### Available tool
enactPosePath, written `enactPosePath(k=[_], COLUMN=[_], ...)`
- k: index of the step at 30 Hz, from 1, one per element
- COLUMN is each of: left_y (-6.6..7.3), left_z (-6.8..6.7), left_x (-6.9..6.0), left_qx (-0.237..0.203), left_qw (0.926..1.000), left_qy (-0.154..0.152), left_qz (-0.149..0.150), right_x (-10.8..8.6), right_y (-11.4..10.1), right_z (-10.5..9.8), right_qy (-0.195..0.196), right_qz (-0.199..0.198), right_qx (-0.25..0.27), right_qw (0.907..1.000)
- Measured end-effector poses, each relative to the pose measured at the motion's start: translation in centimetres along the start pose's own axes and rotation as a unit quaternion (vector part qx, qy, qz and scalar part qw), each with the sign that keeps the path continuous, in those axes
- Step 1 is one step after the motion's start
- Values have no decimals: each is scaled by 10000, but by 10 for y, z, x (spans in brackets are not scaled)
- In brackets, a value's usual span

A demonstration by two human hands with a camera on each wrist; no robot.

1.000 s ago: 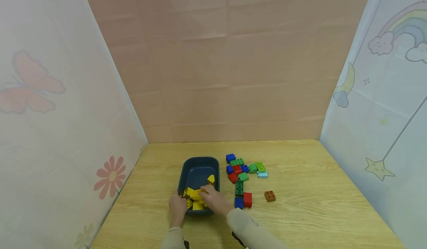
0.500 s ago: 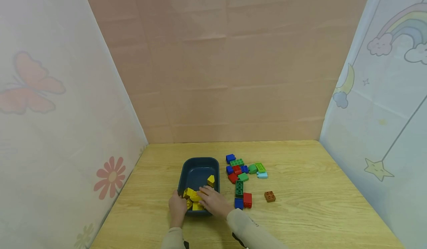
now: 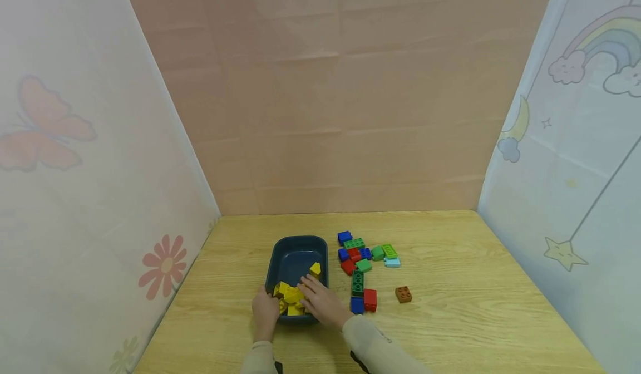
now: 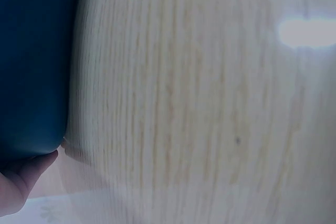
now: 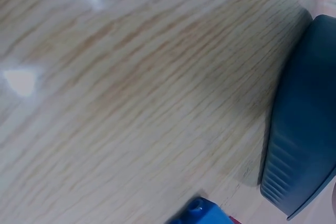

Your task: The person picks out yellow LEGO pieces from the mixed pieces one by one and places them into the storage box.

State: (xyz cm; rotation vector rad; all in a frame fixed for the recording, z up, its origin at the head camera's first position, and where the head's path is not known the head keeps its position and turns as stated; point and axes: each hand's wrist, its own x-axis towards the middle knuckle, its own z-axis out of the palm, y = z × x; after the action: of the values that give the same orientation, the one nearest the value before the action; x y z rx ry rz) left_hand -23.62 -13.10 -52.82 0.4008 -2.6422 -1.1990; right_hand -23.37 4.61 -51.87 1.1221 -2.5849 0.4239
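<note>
A dark blue tray [image 3: 300, 242] stands on the table, its near half holding several yellow toy bricks [image 3: 291, 295]. One yellow brick with a sloped top [image 3: 315, 270] sits apart, toward the tray's right wall. My left hand [image 3: 265, 309] grips the tray's left rim near the front corner; in the left wrist view part of that hand [image 4: 26, 179] lies against the outer wall. Reaching over the right rim, my right hand [image 3: 324, 304] has its fingers extended and spread above the yellow bricks. Whether they touch any brick, I cannot tell.
Right of the tray lies a loose group of red, blue and green bricks [image 3: 356, 253]. Closer to me are a dark green brick [image 3: 358, 283], a red brick [image 3: 370, 300] and a blue brick [image 3: 357, 305]. A brown brick [image 3: 403, 294] lies farther right.
My right hand's fingers have gone from bent around a yellow brick to stretched out and spread over the pile. My left hand stays on the tray rim.
</note>
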Motion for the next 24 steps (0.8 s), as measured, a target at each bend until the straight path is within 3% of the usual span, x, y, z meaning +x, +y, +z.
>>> enactPosePath(k=[7,11,14,20,24], left_y=[1,2,1,-3,-4], left_z=[1,4,7,7,2], left_x=[2,2,4,6,8], left_qx=[-116,-242,-478,-1031,-1159], left_qw=[9998,9996,9983,9881,9832], left_qy=[-83,37,342,1114,1371], left_qz=[-106,-153,-59,262,339], right_x=[-8,-19,-29,-48,-57], right_y=[3,5,10,19,21], right_z=[-4,-13,-21,-27,-31], right_qy=[458,430,531,1360,1668], right_qz=[74,671,1060,1105,1225], right_qx=[282,949,1178,1032,1283], right_qw=[9985,9923,9859,9791,9699])
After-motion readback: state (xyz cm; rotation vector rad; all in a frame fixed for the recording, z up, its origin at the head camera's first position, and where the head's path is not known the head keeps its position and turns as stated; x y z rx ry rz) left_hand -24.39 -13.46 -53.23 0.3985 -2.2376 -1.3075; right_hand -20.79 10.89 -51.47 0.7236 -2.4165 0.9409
